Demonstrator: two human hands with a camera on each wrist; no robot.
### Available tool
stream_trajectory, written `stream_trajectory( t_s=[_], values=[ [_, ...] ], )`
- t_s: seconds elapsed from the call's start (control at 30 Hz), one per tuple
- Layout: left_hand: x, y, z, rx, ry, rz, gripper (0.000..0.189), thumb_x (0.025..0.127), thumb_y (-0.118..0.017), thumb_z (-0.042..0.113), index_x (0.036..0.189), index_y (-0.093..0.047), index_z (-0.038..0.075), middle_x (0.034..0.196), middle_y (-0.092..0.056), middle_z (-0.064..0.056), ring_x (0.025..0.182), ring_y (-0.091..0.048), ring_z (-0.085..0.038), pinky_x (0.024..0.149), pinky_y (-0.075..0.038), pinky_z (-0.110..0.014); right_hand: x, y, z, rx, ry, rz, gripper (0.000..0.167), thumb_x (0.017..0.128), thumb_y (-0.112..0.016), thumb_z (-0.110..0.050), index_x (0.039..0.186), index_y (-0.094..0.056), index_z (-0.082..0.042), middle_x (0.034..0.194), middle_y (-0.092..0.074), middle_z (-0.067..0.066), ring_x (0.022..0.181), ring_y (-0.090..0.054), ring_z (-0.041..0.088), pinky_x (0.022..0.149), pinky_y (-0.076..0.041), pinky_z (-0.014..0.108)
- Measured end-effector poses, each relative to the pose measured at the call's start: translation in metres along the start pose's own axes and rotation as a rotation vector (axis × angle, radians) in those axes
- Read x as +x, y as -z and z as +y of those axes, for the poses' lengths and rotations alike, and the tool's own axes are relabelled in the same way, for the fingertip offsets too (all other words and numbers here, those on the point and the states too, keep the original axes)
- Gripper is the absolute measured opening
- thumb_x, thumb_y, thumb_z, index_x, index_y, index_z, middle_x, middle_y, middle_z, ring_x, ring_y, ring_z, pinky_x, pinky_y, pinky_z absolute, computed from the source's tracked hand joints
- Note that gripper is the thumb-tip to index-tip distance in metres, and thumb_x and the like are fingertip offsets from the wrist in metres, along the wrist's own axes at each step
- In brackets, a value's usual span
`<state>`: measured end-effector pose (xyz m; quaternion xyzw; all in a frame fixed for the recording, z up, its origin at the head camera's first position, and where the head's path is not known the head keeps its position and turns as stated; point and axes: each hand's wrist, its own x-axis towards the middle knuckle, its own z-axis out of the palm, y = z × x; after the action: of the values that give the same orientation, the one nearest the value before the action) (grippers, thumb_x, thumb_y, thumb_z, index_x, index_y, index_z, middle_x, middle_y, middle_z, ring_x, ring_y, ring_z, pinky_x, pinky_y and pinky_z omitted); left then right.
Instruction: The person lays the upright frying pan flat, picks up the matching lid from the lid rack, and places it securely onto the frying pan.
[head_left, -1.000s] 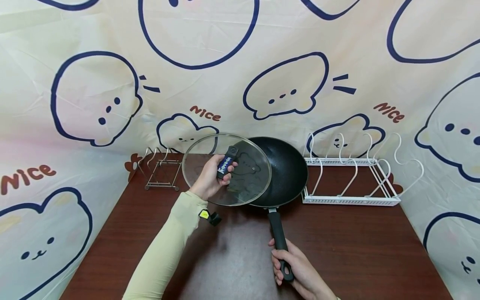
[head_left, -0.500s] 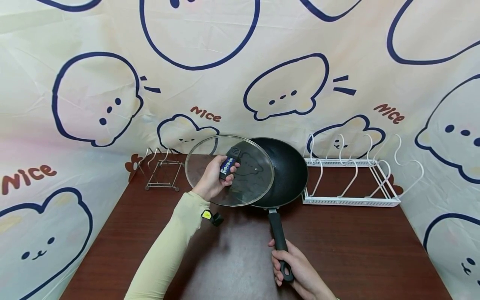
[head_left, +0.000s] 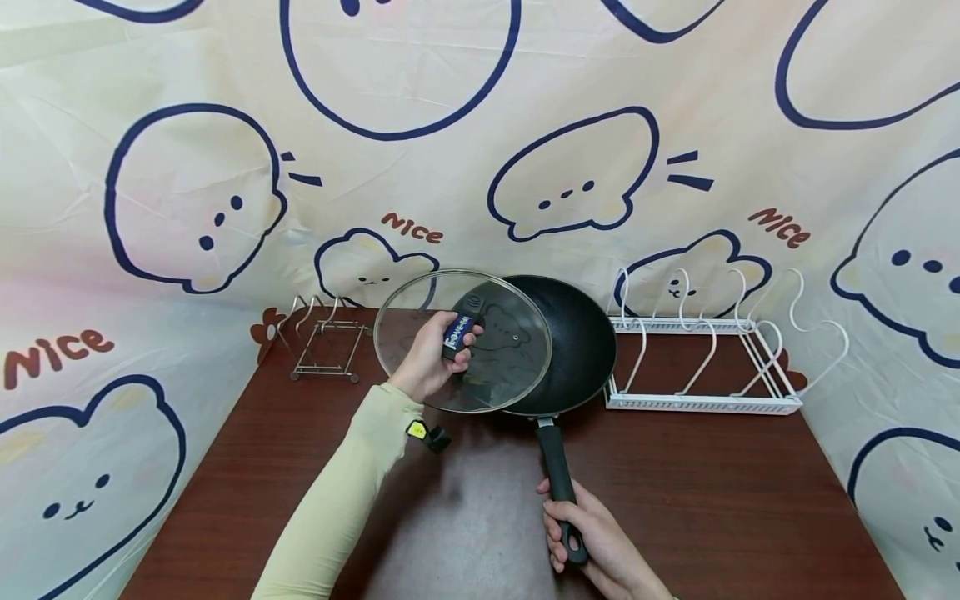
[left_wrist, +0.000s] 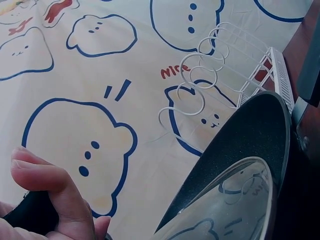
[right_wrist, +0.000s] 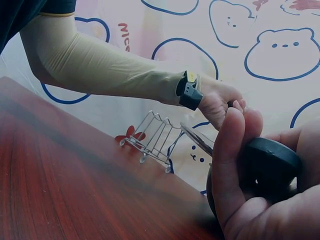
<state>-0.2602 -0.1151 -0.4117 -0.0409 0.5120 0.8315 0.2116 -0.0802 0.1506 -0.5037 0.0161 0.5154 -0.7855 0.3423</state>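
Note:
In the head view my left hand [head_left: 433, 358] grips the black handle [head_left: 459, 333] of a round glass lid [head_left: 506, 367]. The lid overlaps the left part of a black frying pan [head_left: 577, 346]; in the left wrist view the lid [left_wrist: 235, 200] is tilted beside the pan's dark inside [left_wrist: 255, 125]. My right hand [head_left: 592, 533] has its fingers curled round the pan's long black handle [head_left: 555, 467]. In the right wrist view the end of that handle [right_wrist: 272, 162] shows between my right fingers. Whether lid and pan touch cannot be told.
A white wire rack [head_left: 701, 404] with curved dividers stands to the right of the pan. At the back left is a small metal wire rack [head_left: 324, 369]. Both are on the brown wooden table [head_left: 697, 500], with a printed cloth [head_left: 450, 183] behind.
My left hand has carried the lid slightly to the right, so it covers a little more of the pan. The right hand and the pan have hardly moved.

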Motion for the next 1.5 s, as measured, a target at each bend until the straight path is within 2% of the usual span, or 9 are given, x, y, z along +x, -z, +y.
stream_trajectory(
  t_s=[0.7,1.1,1.33,1.5],
  values=[
    [0.005,-0.008,-0.005,0.015,-0.003,-0.002,0.045,0.111,-0.028,0.035,0.124,-0.05,-0.002,0.074,-0.05,0.004,0.045,-0.045,-0.005,0.045,-0.037,-0.016,-0.001,0.002,0.0,0.002,0.004,0.005,0.035,0.106,-0.051,-0.015,0.136,-0.037,-0.002,0.074,-0.049,-0.003,0.053,-0.051,0.011,0.054,-0.05,0.028],
    [0.007,-0.012,-0.006,0.032,-0.004,0.003,0.05,0.11,-0.029,0.034,0.132,-0.047,-0.007,0.075,-0.05,0.004,0.046,-0.045,-0.005,0.045,-0.037,-0.016,-0.001,0.002,-0.001,-0.004,0.015,0.0,0.035,0.106,-0.052,-0.015,0.135,-0.038,-0.002,0.074,-0.049,-0.003,0.053,-0.05,0.011,0.054,-0.05,0.028],
    [0.008,-0.011,-0.008,0.025,0.003,0.018,0.045,0.11,-0.029,0.034,0.125,-0.05,-0.003,0.074,-0.05,0.004,0.045,-0.044,-0.006,0.045,-0.037,-0.017,-0.001,0.001,0.0,0.005,0.016,-0.013,0.034,0.106,-0.052,-0.014,0.134,-0.038,-0.002,0.073,-0.05,-0.003,0.052,-0.051,0.01,0.054,-0.05,0.028],
    [0.007,-0.011,-0.007,0.033,0.006,0.016,0.048,0.111,-0.028,0.034,0.13,-0.048,-0.005,0.076,-0.051,0.004,0.047,-0.045,-0.006,0.046,-0.038,-0.017,0.0,0.001,0.001,0.002,0.019,-0.017,0.031,0.106,-0.05,-0.013,0.134,-0.039,-0.003,0.073,-0.05,-0.003,0.052,-0.051,0.01,0.054,-0.05,0.028]
  ],
)
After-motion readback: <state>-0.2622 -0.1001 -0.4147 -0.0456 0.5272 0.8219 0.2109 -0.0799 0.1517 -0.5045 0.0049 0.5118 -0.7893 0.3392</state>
